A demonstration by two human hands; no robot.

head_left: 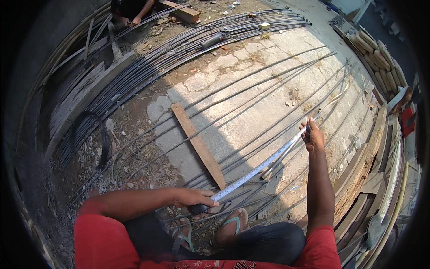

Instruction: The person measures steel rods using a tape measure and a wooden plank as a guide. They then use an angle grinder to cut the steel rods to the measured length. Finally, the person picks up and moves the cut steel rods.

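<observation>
In my left hand (195, 198), low and near my sandalled feet, sits the dark case of a tape measure (198, 209). Its pale blade (259, 169) stretches up and to the right across the steel bars. The far end of that blade is pinched in my right hand (314, 136), whose arm is reached out. Something small and dark shows at those fingers, too small to name. Beneath the tape, long thin rebars (251, 107) lie spread over the cracked concrete. A flat wooden plank (199, 148) lies across the spread, with some bars passing over it.
A thick bundle of rebars (170, 51) curves along the far side, with an angle grinder (216, 39) on it. At the far left, another person's hands (135, 21) touch a bar. Timber (365, 166) lines the right side, below stacked sacks (378, 56). A black loop (105, 143) lies left.
</observation>
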